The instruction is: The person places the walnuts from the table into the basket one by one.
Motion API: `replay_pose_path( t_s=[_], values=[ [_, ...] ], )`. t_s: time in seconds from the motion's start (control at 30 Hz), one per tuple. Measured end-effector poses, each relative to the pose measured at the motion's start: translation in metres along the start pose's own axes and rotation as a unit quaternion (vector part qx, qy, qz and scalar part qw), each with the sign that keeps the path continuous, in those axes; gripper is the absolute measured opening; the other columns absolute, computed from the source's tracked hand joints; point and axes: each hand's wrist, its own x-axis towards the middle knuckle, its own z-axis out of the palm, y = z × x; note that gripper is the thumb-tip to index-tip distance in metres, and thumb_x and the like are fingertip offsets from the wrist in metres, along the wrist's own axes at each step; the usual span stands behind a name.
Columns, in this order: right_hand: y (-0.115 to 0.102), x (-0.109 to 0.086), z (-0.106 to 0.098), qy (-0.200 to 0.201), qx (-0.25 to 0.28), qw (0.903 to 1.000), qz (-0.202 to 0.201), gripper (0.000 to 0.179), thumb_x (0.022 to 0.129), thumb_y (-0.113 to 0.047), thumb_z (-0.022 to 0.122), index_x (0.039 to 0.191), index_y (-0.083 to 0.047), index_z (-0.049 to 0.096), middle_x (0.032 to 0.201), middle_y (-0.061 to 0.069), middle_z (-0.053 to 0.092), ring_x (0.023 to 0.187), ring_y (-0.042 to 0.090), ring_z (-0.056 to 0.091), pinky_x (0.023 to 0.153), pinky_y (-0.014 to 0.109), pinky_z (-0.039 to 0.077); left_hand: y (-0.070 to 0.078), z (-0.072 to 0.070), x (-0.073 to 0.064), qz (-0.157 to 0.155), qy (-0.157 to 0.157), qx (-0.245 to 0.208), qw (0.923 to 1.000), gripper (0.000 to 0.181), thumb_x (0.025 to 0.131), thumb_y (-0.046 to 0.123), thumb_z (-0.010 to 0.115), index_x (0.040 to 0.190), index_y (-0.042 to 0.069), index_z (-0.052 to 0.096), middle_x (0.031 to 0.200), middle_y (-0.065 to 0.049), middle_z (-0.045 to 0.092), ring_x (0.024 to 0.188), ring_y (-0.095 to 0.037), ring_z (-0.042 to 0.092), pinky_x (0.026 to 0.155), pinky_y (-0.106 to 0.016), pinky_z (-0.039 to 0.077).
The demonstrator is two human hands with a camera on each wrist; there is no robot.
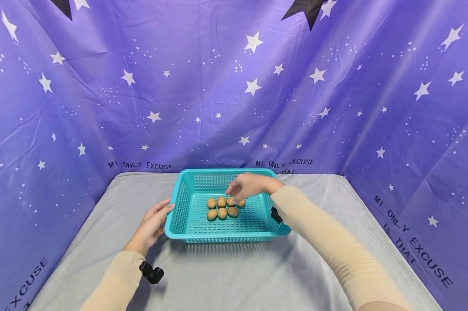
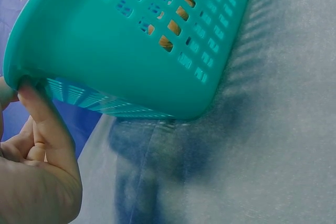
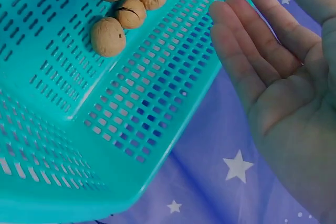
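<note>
"Hands first, from the left: what is the left hand (image 1: 152,222) up to?"

"Pinching the left rim of the turquoise basket (image 1: 227,236), its thumb at the edge and the other fingers outside the wall. I'd say that hold is there to steady the basket on the grey surface (image 1: 234,276)."

"And the walnuts (image 1: 222,213), moving right?"

"On the basket's floor, near the middle. I count seven, close together: three in the front row, four behind, so the back row's right-hand one has no partner in front."

"Then the right hand (image 1: 249,185)?"

"Above the right end of the back row. Its fingers are loosely extended and slightly bent, with the thumb spread away from them, and the right wrist view shows nothing in the palm. Whether a fingertip touches a walnut, I can't tell."

"So which step is this?"

"Judging by the rows, handling walnuts one at a time inside the basket. Whether they are being placed or picked, one moment doesn't settle."

"What does the next move call for?"

"If it is a grasp, a narrow pinch from above, since a wide one could roll the neighbours. If the hand withdraws, a straight lift, clear of the walnuts, seems safest."
</note>
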Motion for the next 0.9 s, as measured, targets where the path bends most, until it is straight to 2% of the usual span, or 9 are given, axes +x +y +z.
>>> replay_pose_path(
  t_s=[0.4,0.63,0.9],
  values=[
    [0.011,-0.03,-0.008,0.027,0.004,0.9996,-0.011,0.039,0.09,-0.017,0.078,0.127,-0.009,0.068,0.121,0.003,0.068,0.113,0.021,0.063,0.094,0.03,0.053,-0.002,-0.001,0.001,0.001,-0.002,-0.001,1.0,0.062,0.101,0.032,0.063,0.155,0.015,0.04,0.134,-0.012,0.057,0.096,-0.014,0.069,0.073,-0.03,0.06],
    [0.023,-0.06,-0.012,0.049,0.025,0.9982,-0.023,0.039,0.091,-0.015,0.077,0.128,-0.007,0.067,0.121,0.002,0.068,0.114,0.026,0.063,0.094,0.03,0.053,-0.002,-0.001,0.0,0.0,0.0,0.003,1.0,0.061,0.101,0.033,0.063,0.155,0.016,0.04,0.135,-0.012,0.057,0.096,-0.014,0.069,0.071,-0.03,0.06],
    [0.044,-0.101,-0.015,0.086,0.021,0.9956,-0.03,0.04,0.089,-0.017,0.078,0.125,-0.002,0.067,0.121,0.006,0.068,0.111,0.029,0.065,0.093,0.032,0.054,-0.001,-0.001,0.001,0.0,-0.002,0.0,1.0,0.061,0.101,0.032,0.063,0.155,0.016,0.04,0.135,-0.013,0.056,0.095,-0.013,0.069,0.071,-0.029,0.06]
  ],
)
